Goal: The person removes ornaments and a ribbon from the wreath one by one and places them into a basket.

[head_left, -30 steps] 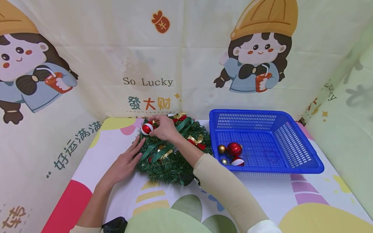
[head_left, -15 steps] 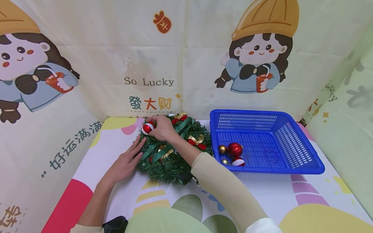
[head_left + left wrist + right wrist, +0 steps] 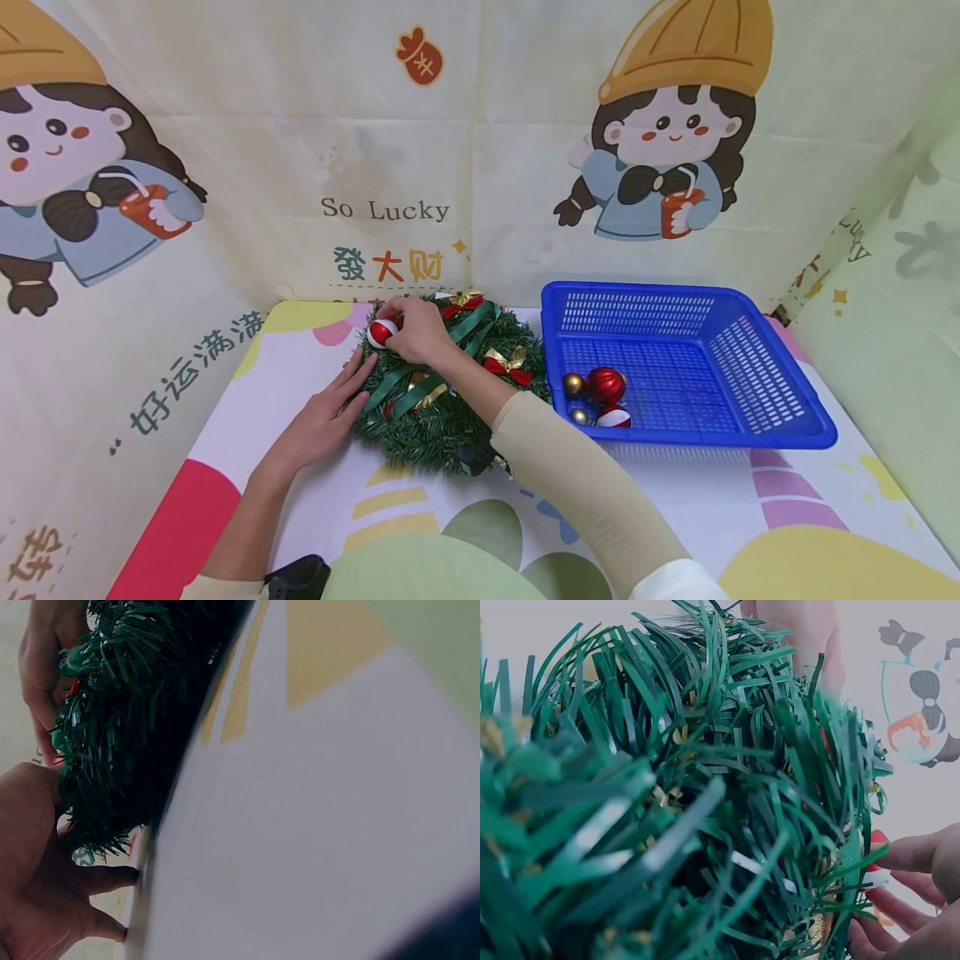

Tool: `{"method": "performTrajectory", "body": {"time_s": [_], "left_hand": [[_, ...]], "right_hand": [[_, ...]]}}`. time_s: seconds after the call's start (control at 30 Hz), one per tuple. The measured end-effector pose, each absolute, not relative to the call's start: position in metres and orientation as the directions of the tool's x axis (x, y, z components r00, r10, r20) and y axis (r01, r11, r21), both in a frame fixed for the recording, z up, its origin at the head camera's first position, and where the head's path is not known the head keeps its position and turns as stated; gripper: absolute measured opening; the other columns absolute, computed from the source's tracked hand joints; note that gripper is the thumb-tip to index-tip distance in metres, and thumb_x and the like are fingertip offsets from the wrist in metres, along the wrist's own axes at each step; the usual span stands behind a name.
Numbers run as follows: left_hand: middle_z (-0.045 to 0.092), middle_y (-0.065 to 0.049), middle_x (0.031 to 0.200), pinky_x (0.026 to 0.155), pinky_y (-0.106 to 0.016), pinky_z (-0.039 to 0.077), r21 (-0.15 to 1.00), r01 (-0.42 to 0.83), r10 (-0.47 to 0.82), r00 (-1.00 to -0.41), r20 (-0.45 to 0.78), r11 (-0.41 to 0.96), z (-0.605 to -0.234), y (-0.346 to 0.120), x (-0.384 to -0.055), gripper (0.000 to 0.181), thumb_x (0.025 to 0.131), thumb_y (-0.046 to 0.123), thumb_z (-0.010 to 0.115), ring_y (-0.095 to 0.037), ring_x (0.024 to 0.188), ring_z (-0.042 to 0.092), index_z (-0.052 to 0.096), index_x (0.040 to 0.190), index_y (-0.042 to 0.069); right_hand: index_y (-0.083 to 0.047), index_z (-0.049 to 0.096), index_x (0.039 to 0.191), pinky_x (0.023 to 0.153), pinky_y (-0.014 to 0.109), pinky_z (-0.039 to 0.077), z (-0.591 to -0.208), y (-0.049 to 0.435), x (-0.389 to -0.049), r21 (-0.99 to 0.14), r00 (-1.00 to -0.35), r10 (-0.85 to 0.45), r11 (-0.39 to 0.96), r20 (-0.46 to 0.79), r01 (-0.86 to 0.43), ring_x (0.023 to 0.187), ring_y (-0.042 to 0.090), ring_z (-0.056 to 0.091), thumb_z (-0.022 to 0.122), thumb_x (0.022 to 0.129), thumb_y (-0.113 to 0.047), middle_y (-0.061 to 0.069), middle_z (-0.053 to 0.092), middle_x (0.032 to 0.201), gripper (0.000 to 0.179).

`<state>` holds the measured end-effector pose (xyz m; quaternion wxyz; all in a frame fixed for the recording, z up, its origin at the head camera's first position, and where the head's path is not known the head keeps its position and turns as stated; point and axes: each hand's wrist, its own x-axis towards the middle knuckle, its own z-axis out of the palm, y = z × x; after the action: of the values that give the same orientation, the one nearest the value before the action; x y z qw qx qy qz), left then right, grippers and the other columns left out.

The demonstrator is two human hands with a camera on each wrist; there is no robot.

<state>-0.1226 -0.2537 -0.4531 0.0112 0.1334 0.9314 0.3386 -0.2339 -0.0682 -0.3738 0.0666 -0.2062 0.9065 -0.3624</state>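
A green Christmas wreath [image 3: 420,437], dressed with green ribbon and red and gold bows [image 3: 507,365], lies on the table. At its far left part my right hand [image 3: 420,332] pinches a red and white Christmas ball [image 3: 381,333] against the greenery. In the right wrist view the fingers of my right hand [image 3: 922,892] show at the wreath's edge, partly behind the needles. My left hand [image 3: 330,417] rests with extended fingers along the wreath's left side. The left wrist view shows the left hand [image 3: 45,877] beside the needles, its fingertips down at the table.
To the right of the wreath stands a blue plastic basket [image 3: 720,437]. Inside its near left corner lie a red ball [image 3: 604,385], a red and white ball [image 3: 613,416] and small gold balls [image 3: 573,384]. A printed cloth wall [image 3: 510,167] rises behind the table.
Both hands stay nearly where they were. The red and white ball has turned slightly in my right fingers, showing its white band differently. The head view has shifted a little.
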Motion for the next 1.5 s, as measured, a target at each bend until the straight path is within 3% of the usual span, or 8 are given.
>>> {"method": "performTrajectory", "body": {"time_s": [0.53,1.5], "left_hand": [[0.009,-0.005,0.177,0.119,-0.07,0.027,0.635,0.236,0.255,-0.965,0.063,0.736,-0.452,-0.254,-0.122,0.059,0.114,0.034,0.042,-0.045,0.158,0.02,0.021,0.168,0.028],[0.009,-0.004,0.177,0.119,-0.07,0.027,0.624,0.235,0.252,-0.966,0.063,0.745,-0.454,-0.254,-0.123,0.059,0.114,0.035,0.042,-0.047,0.157,0.021,0.02,0.168,0.03]], "right_hand": [[-0.014,0.071,0.118,0.094,0.033,0.055,-0.374,-0.067,-0.232,-0.727,-0.909,-0.414,0.611,0.045,-0.314,0.118,0.023,0.065,0.08,0.091,-0.008,0.003,0.073,0.123,0.029],[-0.011,0.07,0.123,0.084,0.027,0.06,-0.367,-0.05,-0.227,-0.791,-0.901,-0.422,0.514,0.105,-0.332,0.106,0.022,0.073,0.08,0.091,-0.007,0.005,0.073,0.123,0.033]]}}
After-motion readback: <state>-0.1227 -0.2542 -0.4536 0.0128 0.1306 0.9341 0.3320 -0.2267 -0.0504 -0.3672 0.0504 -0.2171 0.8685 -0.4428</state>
